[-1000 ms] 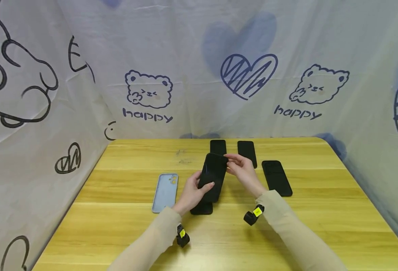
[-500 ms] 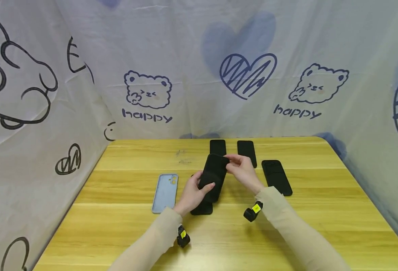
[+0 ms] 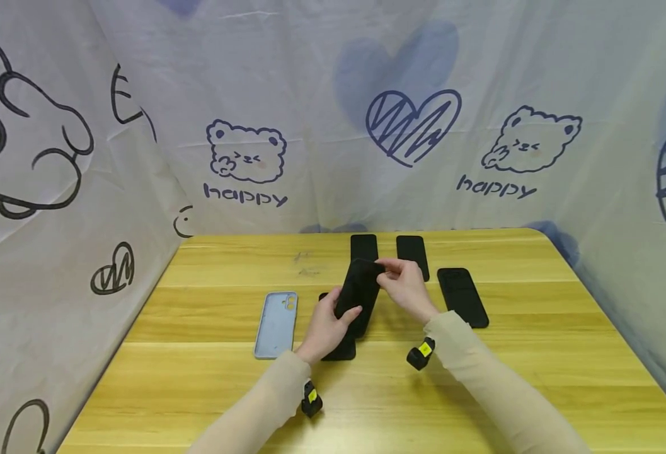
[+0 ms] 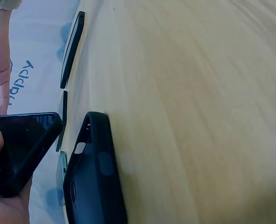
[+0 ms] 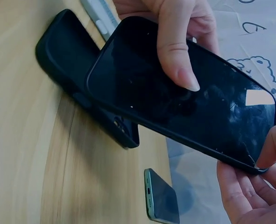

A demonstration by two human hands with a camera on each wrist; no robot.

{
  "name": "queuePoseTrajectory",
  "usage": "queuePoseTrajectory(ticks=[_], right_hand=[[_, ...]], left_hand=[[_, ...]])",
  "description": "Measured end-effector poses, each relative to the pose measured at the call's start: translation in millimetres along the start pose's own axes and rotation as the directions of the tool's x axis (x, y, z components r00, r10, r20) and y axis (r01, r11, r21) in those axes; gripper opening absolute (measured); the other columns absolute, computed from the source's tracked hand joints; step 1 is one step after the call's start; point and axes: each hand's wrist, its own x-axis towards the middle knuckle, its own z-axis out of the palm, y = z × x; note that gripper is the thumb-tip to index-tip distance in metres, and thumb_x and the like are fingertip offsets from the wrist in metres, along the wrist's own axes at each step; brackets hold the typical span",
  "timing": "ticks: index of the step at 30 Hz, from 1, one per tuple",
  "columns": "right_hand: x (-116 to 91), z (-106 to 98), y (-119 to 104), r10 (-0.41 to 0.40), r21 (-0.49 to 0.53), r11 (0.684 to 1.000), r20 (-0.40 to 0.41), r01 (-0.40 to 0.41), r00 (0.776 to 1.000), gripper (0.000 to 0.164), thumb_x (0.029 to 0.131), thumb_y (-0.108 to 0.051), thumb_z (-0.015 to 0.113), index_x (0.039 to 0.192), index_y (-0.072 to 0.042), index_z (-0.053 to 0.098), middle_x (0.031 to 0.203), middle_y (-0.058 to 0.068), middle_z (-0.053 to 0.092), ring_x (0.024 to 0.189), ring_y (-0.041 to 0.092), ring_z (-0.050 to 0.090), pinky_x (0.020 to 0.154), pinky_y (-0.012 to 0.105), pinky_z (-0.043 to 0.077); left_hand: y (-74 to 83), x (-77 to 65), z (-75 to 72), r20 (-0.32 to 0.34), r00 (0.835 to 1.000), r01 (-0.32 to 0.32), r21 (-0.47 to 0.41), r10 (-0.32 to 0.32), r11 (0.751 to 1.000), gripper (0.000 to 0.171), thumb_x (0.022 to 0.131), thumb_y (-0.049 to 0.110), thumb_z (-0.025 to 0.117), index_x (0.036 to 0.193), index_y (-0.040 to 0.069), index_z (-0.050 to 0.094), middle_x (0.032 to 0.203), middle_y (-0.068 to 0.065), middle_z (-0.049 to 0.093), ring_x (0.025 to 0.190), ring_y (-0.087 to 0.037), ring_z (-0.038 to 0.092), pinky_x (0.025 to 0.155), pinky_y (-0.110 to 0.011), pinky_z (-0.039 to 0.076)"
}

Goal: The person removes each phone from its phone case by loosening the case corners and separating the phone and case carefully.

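One phone (image 3: 361, 291), cropped in our left wrist view, is up off the wooden table (image 3: 401, 407): left hand (image 3: 324, 329) grips its 7 o'clock side, right hand (image 3: 406, 285) pinches its 1 o'clock corner. We lose part of the black case (image 3: 341, 350) at 7 o'clock behind them. Phone glossy, case hollow, round-cornered.

The curtain (image 3: 321, 75) reads "happy" (image 3: 245, 195) at the person's eleven o'clock and again at one; yellow labels (image 3: 425, 349) illegible.
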Motion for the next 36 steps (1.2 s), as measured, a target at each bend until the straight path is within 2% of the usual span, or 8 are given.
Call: queuePoseTrajectory(ticks=[7, 11, 16, 20, 24, 29, 36], right_hand=[[-1.8, -1.2, 0.2, -0.034, -0.046, 0.998, 0.007, 0.035, 0.999, 0.034, 0.093, -0.004, 0.058, 0.125, -0.001, 0.069, 0.112, 0.021, 0.073, 0.095, 0.029, 0.073, 0.085, 0.04, 0.062], [-1.7, -1.4, 0.8, -0.043, -0.069, 0.997, -0.001, 0.043, 0.999, 0.034, 0.09, -0.004, 0.06, 0.123, -0.001, 0.07, 0.114, 0.021, 0.073, 0.095, 0.029, 0.074, 0.086, 0.041, 0.061], [0.0, -0.7, 1.3, -0.016, -0.055, 0.998, -0.029, 0.015, 0.999, 0.032, 0.09, -0.006, 0.062, 0.12, -0.003, 0.072, 0.112, 0.02, 0.074, 0.092, 0.027, 0.073, 0.08, 0.032, 0.06], [0.7, -1.1, 2.4, 0.0, -0.036, 0.999, -0.029, -0.001, 1.0, 0.032, 0.091, -0.006, 0.062, 0.121, -0.002, 0.072, 0.108, 0.021, 0.073, 0.085, 0.023, 0.073, 0.072, 0.025, 0.059], [0.3, -3.1, 3.3, 0.013, -0.021, 1.0, 0.002, -0.013, 1.0, 0.033, 0.092, -0.005, 0.061, 0.123, -0.002, 0.071, 0.115, 0.021, 0.073, 0.091, 0.026, 0.074, 0.076, 0.029, 0.062], [-0.6, -7.2, 3.3, -0.002, 0.013, 1.0, 0.071, 0.001, 0.997, 0.036, 0.093, -0.002, 0.058, 0.126, -0.001, 0.069, 0.126, 0.024, 0.069, 0.107, 0.034, 0.072, 0.085, 0.038, 0.062], [1.0, -14.3, 4.4, -0.029, 0.06, 0.998, 0.144, 0.021, 0.989, 0.037, 0.093, -0.001, 0.057, 0.128, 0.001, 0.067, 0.129, 0.024, 0.067, 0.111, 0.036, 0.071, 0.085, 0.037, 0.062]], left_hand=[[-4.8, 0.2, -0.2, 0.02, 1.0, -0.003, -0.003, 0.003, 1.0, 0.036, 0.099, 0.022, 0.066, 0.133, 0.01, 0.059, 0.123, -0.01, 0.07, 0.112, -0.025, 0.067, 0.097, -0.045, 0.055], [-5.8, 0.1, -0.5, 0.024, 1.0, 0.011, 0.009, -0.011, 1.0, 0.036, 0.099, 0.022, 0.066, 0.132, 0.01, 0.06, 0.121, -0.009, 0.071, 0.11, -0.023, 0.068, 0.095, -0.042, 0.057], [-5.8, -0.1, 1.0, 0.021, 1.0, 0.012, 0.007, -0.012, 1.0, 0.034, 0.099, 0.023, 0.067, 0.129, 0.009, 0.061, 0.116, -0.01, 0.071, 0.103, -0.023, 0.069, 0.089, -0.038, 0.059], [-8.0, 0.7, 0.5, 0.024, 1.0, 0.005, 0.008, -0.005, 1.0, 0.033, 0.098, 0.023, 0.068, 0.128, 0.01, 0.062, 0.114, -0.011, 0.072, 0.102, -0.023, 0.07, 0.09, -0.04, 0.058], [-10.3, 1.3, -2.5, 0.049, 0.999, 0.005, 0.0, -0.005, 1.0, 0.035, 0.098, 0.024, 0.067, 0.129, 0.01, 0.061, 0.115, -0.011, 0.072, 0.106, -0.024, 0.068, 0.094, -0.042, 0.056], [-10.6, 0.4, -7.4, 0.109, 0.993, 0.052, -0.078, -0.044, 0.996, 0.039, 0.099, 0.023, 0.067, 0.135, 0.011, 0.058, 0.116, -0.012, 0.074, 0.107, -0.026, 0.07, 0.093, -0.04, 0.057], [-11.4, 0.5, -12.2, 0.159, 0.985, 0.093, -0.116, -0.074, 0.989, 0.046, 0.099, 0.025, 0.066, 0.141, 0.012, 0.055, 0.123, -0.013, 0.072, 0.109, -0.026, 0.07, 0.096, -0.041, 0.057]])
